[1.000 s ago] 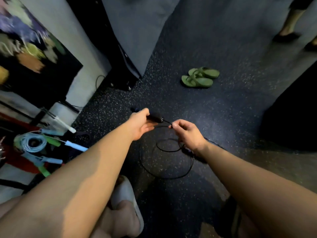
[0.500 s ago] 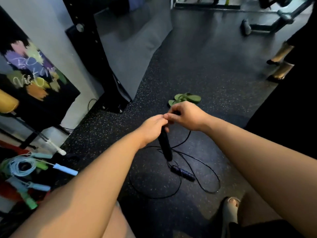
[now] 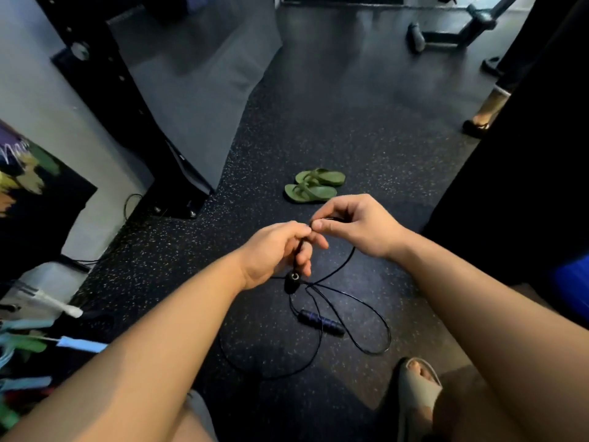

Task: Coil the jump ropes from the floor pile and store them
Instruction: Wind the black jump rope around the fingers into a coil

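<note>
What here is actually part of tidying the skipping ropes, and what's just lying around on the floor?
Part of the job: black jump rope, one handle gripped by the left hand, cord pinched by the right hand; coloured ropes at the left edge.
Just lying about: green flip-flops; gym equipment at the back.

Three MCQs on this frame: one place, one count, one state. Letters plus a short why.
1. Where is the rope's free handle?
A. lying on the floor
B. hanging in mid-air
C. leaning against the wall

2. How many green sandals lie together ahead?
A. one
B. two
C. four

3. What is the right hand doing?
A. pinching the black cord
B. lying flat and open
C. gripping a sandal

Key: 1 A, it lies flat among the cord loops while the left hand grips the other handle; 2 B, a pair side by side; 3 A, thumb and forefinger close on the cord.
</note>
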`<state>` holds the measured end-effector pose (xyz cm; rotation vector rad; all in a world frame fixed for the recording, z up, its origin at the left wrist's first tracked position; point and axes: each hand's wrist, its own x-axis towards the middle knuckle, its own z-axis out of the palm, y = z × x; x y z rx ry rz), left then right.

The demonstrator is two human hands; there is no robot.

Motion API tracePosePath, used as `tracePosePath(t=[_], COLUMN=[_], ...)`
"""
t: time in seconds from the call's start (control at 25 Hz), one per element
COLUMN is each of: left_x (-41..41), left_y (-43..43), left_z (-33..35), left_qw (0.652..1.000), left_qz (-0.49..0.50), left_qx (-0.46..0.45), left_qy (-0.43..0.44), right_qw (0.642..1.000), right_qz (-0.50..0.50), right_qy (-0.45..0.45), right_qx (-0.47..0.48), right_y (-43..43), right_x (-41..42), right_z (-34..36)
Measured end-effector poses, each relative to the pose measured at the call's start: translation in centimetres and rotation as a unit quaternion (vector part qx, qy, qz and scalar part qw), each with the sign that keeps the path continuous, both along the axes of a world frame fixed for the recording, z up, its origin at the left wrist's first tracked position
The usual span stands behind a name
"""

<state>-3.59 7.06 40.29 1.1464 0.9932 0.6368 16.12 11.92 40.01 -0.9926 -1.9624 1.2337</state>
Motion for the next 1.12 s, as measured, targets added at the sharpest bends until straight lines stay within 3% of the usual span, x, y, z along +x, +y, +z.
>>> tracePosePath(t=[0.12,0.36,0.52,0.72,0.92,1.12], left_x=[0.7,2.1,2.5,0.8,-1.1,-1.1], left_y=[0.3,0.7,1.4,2.8,4.0,3.8], left_z=[1.1,0.6,0.7,1.5,0.9,0.2], left_qw=[0.996,0.987,0.966,0.929,0.925,0.939], left_qz=[0.061,0.105,0.142,0.219,0.277,0.322], left_qx=[-0.023,-0.087,-0.106,-0.037,0.024,0.081], left_qy=[-0.057,-0.086,-0.187,-0.295,-0.257,-0.086], right_qw=[0.997,0.999,0.999,0.989,0.960,0.935], right_qz=[-0.044,0.020,-0.023,0.008,0.071,0.096], right_qy=[0.055,0.037,-0.025,-0.144,-0.269,-0.305], right_qx=[-0.011,0.010,0.021,-0.010,0.028,0.150], right_y=[0.8,2.0,3.3,3.0,1.2,0.1], right_x=[0.8,0.1,0.7,-0.3,-2.8,-4.6], right_z=[-0.1,-0.2,-1.7,-3.8,-3.2,-1.6])
